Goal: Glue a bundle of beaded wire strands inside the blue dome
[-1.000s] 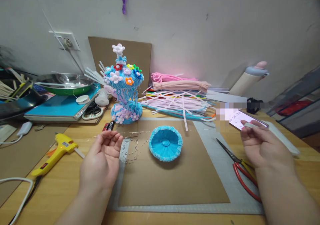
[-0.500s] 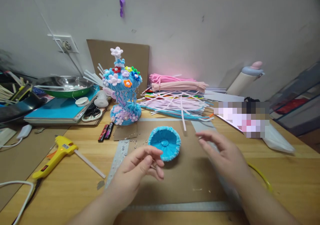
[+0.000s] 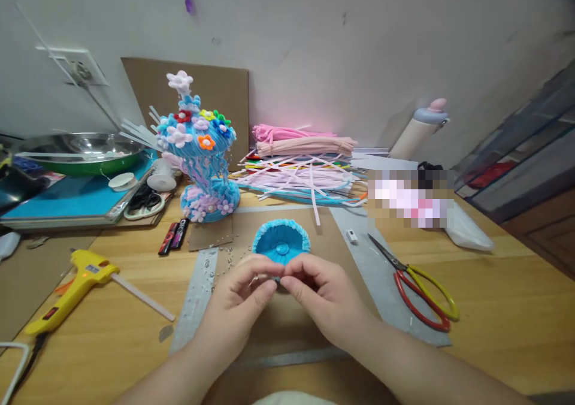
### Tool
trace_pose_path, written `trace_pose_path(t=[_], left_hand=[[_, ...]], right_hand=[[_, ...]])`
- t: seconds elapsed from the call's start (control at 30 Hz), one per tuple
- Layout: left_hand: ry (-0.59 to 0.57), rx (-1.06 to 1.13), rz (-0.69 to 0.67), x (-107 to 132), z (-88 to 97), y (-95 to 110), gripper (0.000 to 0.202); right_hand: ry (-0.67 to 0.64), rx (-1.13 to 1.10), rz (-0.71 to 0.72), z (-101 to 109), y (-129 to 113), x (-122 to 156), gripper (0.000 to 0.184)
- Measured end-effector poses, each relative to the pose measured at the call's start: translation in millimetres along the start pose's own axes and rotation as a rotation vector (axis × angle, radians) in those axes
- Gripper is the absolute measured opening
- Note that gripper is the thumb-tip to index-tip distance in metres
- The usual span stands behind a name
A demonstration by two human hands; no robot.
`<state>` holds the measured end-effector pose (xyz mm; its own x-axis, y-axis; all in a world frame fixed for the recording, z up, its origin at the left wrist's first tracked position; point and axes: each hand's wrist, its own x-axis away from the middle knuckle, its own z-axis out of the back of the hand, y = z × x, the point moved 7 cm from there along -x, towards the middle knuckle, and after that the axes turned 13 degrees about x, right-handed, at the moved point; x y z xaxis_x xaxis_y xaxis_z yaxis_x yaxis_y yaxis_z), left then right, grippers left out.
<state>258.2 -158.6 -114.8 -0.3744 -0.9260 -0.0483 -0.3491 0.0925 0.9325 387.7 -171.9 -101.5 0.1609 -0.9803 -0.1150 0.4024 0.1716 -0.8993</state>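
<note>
Fingertips meet above a sheet of cardboard (image 3: 332, 243) as a person works at a table (image 3: 507, 309) against a grey wall. The left hand (image 3: 277, 275) pinches thumb to forefinger, its other fingers curled around what looks like a fine pale strand (image 3: 256, 281); the right hand (image 3: 284, 273) presses its own thumb and forefinger together alongside, though whatever lies between those tips is too small to make out. The close grip suits something slight, and drawing both hands together likely steadies them.

Just beyond, a fuzzy-rimmed blue bowl (image 3: 281, 240) sits on the cardboard, its hollow side up and tipped toward the worker, its near edge hidden by the fingers. Clear beads (image 3: 211, 264) are scattered near the left hand, probably for easy picking. The cardboard and the grey mat (image 3: 377, 285) beneath it presumably guard the wood.

A yellow glue gun (image 3: 76, 288) lies on its side to the left, a stick jutting from it; scissors (image 3: 420, 282) rest to the right, handles toward the right arm, within likely reach. Behind stands a flower-covered ornament (image 3: 197, 141), beside stacked pipe cleaners (image 3: 309, 180).
</note>
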Motion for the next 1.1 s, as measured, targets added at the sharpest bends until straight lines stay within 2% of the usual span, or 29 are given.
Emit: trace_pose_path(t=[0.1,0.2,0.27,0.4,0.6,0.77,0.9,1.1], left_hand=[[0.017,0.018,0.041,5.7,8.2,-4.5,0.038],[0.039,0.087,0.042,5.1,15.7,0.3,0.036],[0.052,0.147,0.146,2.7,17.2,-1.1,0.039],[-0.003,0.258,0.364,1.0,9.0,-6.5,0.031],[-0.052,0.342,0.454,4.1,3.9,-14.0,0.018],[-0.079,0.393,0.491,7.4,-1.0,-17.9,0.012],[-0.107,0.437,0.537,9.6,-5.7,-21.6,0.011],[-0.117,0.441,0.512,10.9,-6.5,-20.8,0.011]], right_hand=[[0.081,0.238,0.074,13.7,-3.4,2.8,0.012],[0.124,0.371,0.165,21.1,-10.0,4.2,0.012],[0.107,0.436,0.213,20.5,-13.1,4.6,0.013],[0.023,0.52,0.255,13.3,-15.5,5.4,0.015],[-0.03,0.496,0.252,7.7,-14.1,5.6,0.013],[-0.052,0.298,0.296,2.1,-17.8,7.6,0.015],[-0.006,0.225,0.249,1.9,-14.6,8.7,0.011],[0.07,0.252,0.182,5.9,-11.5,9.6,0.011]])
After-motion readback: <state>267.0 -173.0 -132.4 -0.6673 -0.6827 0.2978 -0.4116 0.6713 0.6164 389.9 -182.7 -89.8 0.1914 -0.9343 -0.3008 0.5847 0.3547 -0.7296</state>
